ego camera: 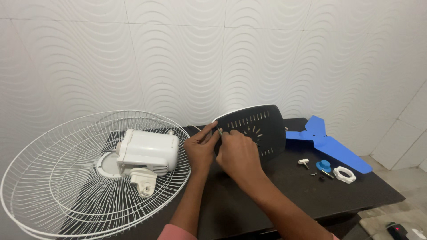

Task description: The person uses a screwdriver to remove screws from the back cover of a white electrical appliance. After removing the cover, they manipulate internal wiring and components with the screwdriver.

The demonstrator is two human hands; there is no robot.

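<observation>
Setting: white wave-patterned tile wall [187, 49]; dark table [275, 191].

Left hand [201, 148]: fingers closed on the edge of a black vented cover [258, 129], holding it upright on the table.

Right hand [238, 153]: just beside the left, fingers pinched narrow on a thin tool [219, 131] set against the cover; the tool is mostly hidden.

Left of the hands: white wire guard [53, 186], tilted, with white motor housing [149, 153] at its centre.

Right of the hands: blue blade [329, 144], flat; blue knob [324, 166], white ring nut [344, 174], small white part [304, 162], near one another.
</observation>
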